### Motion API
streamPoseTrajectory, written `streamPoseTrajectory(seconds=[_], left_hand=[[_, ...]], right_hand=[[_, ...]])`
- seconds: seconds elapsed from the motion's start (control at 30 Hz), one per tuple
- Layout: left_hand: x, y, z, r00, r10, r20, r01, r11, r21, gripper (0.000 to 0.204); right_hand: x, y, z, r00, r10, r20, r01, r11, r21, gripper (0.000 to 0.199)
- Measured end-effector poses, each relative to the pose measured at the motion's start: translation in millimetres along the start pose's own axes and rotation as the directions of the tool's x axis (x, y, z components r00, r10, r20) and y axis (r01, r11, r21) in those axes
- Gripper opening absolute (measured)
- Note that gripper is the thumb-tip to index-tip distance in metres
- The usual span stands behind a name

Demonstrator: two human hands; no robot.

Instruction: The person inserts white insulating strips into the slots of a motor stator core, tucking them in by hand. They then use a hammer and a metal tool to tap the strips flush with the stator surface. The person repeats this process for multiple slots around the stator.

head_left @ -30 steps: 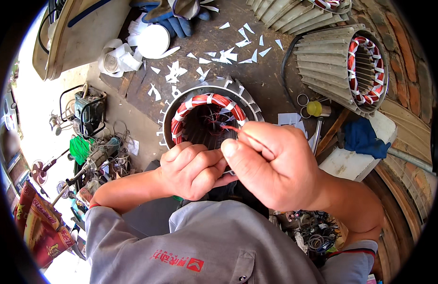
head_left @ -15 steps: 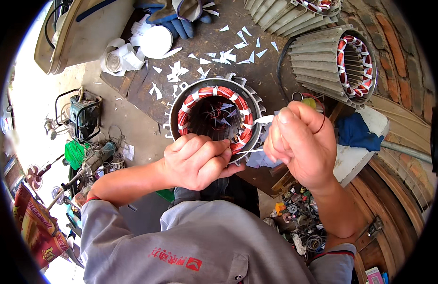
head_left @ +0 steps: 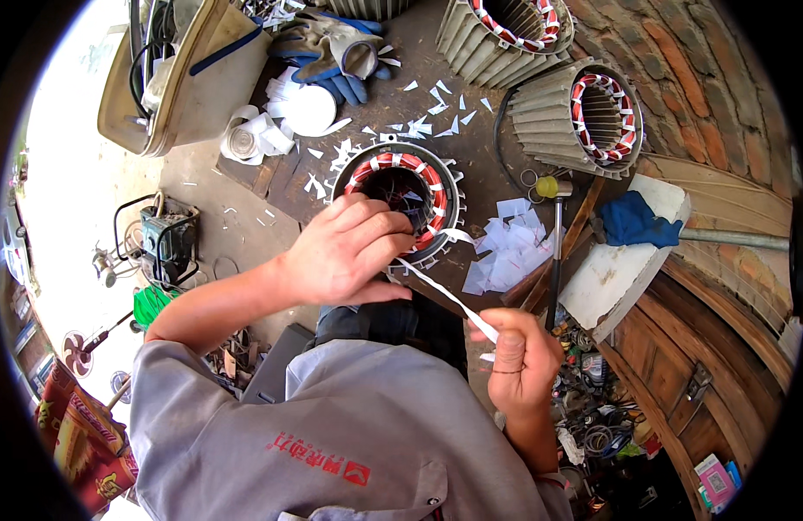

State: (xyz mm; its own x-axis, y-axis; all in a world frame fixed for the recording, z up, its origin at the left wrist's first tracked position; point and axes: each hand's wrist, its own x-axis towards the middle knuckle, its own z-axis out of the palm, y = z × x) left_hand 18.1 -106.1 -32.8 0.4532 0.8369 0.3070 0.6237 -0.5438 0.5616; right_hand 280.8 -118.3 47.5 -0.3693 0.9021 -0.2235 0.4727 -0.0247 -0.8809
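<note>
A: What was held?
B: The right hand gripped white tape, stretched from beside the left hand, which covered the red coil's near edge, its grip hidden. The coil sat in a metal casing on the desk.
A: What might have failed?
B: A hard pull could have torn the tape or shifted the casing; the loose strip near the papers could have snagged.

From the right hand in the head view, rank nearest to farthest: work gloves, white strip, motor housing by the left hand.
1. White strip: held in the right hand.
2. Motor housing: ahead and left, by the left hand.
3. Work gloves: beyond the housing, farther left.
</note>
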Motion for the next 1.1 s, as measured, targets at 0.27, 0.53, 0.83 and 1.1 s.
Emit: streamPoseTrajectory(seconds=[0.27,0.53,0.83,1.1], left_hand=[[-22,73,-6,0.980,-0.182,-0.076,0.141,0.916,-0.375,0.022],[-38,54,-12,0.995,-0.065,0.080,0.095,0.874,-0.477,0.019],[-34,48,-26,0.936,-0.348,-0.055,0.222,0.703,-0.676,0.053],[-35,45,-31,0.796,-0.462,0.393,0.532,0.222,-0.817,0.010]], right_hand=[[-26,-34,-28,0.949,0.084,0.305,-0.251,0.786,0.565,0.017],[-8,-24,10,0.988,0.136,0.072,-0.152,0.933,0.327,0.022],[13,-30,44,0.859,0.357,0.368,-0.503,0.727,0.467,0.025],[23,-35,61,0.810,0.325,0.487,-0.359,0.933,-0.027,0.022]])
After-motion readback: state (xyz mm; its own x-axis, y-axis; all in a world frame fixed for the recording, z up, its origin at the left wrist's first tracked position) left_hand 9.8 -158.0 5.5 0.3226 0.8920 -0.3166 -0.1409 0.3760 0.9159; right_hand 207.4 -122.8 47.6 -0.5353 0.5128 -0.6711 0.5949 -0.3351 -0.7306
